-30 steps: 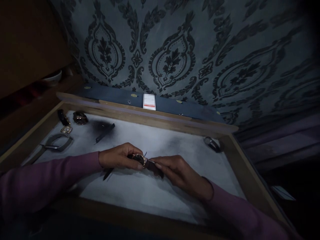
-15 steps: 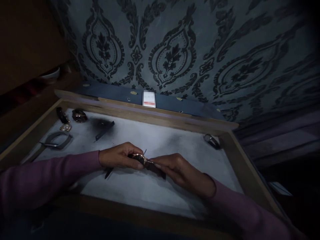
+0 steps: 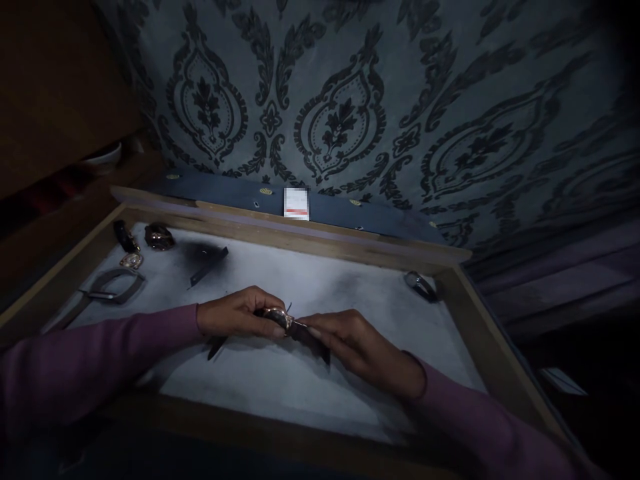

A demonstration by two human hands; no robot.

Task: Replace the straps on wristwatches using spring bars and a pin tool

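Broadly, a smooth grey-blue backdrop [image 3: 340, 87] with dark, leafy medallions rises behind a shallow rectangular wooden tray [image 3: 483, 333]. Flat white lining [image 3: 280, 393] covers its base. Over it, the left hand [image 3: 237, 315] is curled around a round, gold-toned watch [image 3: 276, 320], thumb against the case, while the right hand [image 3: 357, 337] is pinched narrow on a thin shiny piece [image 3: 300, 324], too small to identify, beside the watch's dark strap [image 3: 313, 341]. Inside the tray's left end lie a looped grey band [image 3: 117, 285], a glossy dark watch [image 3: 159, 237] and a gold-cased watch [image 3: 131, 260]; near the right wall rests a small dark watch [image 3: 421, 287].
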